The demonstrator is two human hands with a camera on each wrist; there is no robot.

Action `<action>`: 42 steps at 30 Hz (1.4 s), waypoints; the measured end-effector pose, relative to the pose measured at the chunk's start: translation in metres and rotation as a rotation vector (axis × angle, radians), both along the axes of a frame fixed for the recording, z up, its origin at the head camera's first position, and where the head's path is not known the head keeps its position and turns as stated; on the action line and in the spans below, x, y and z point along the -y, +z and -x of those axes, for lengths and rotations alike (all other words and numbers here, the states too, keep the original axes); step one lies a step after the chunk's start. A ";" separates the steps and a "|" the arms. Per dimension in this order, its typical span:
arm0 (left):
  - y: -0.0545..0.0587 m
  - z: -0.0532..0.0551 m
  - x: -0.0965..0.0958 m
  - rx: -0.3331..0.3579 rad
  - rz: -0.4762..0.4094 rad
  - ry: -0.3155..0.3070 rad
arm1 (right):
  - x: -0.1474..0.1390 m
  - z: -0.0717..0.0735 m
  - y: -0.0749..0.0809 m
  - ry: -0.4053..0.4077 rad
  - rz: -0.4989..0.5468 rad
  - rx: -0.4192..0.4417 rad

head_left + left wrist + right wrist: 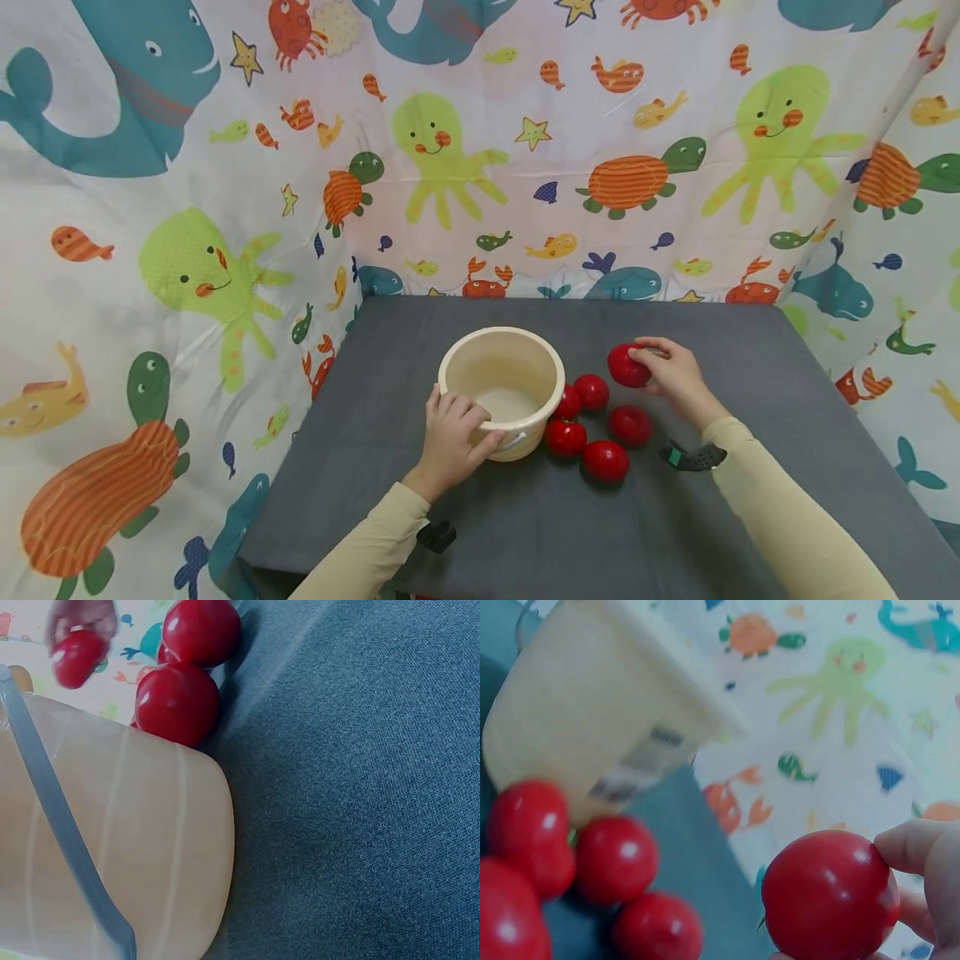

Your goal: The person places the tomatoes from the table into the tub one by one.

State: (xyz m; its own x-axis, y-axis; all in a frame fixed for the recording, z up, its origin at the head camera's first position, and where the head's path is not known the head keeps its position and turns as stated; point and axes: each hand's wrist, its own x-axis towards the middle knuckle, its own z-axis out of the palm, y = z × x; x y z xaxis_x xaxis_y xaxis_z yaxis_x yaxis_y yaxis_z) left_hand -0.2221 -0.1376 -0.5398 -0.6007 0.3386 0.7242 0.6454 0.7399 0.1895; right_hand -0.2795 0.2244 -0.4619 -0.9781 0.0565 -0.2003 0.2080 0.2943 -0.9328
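Note:
My left hand (456, 433) grips the near left rim of a cream bucket (502, 335), fingers over the edge and thumb along the front. The bucket stands upright, with no contents showing inside. A grey handle (64, 817) slants down its side in the left wrist view. To the right of the bucket, my right hand (678, 379) pinches a red tomato (829, 896) between thumb and fingers, held up above the table. Several more tomatoes (605, 461) sit clustered between the bucket and this hand. One of them (630, 426) lies just below the right hand.
A dark grey cloth covers the table (375, 467). Behind it and along both sides hang white curtains (480, 242) printed with sea animals. Black wrist cameras on straps (693, 457) stick out under the sleeves.

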 end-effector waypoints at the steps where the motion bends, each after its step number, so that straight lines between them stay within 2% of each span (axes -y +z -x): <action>1: 0.000 0.001 0.000 -0.001 0.002 -0.001 | 0.003 0.001 0.006 0.006 0.008 -0.009; 7: 0.002 0.003 -0.001 -0.020 0.004 -0.002 | 0.026 0.010 0.044 0.054 0.037 -0.080; 11: 0.003 0.002 -0.001 -0.023 -0.001 -0.006 | 0.042 0.012 0.062 0.087 0.049 -0.099; 21: 0.001 0.001 0.000 -0.042 -0.005 -0.009 | 0.086 0.018 0.080 0.160 0.087 -0.109; 26: 0.001 0.001 0.000 -0.036 -0.001 -0.010 | 0.105 0.021 0.082 0.184 0.114 -0.103; 31: 0.001 0.001 0.000 -0.033 0.001 -0.007 | 0.122 0.021 0.077 0.196 0.113 -0.087; 42: 0.003 0.001 0.000 -0.018 0.014 -0.001 | 0.159 0.017 0.053 0.226 0.033 -0.049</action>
State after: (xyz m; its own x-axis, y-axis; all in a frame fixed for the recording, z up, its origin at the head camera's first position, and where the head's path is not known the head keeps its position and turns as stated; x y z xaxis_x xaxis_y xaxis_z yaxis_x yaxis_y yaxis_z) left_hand -0.2228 -0.1374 -0.5369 -0.5874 0.3491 0.7301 0.6494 0.7417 0.1678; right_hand -0.2966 0.0654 -0.4087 -0.9737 -0.1710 -0.1507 0.0947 0.2978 -0.9499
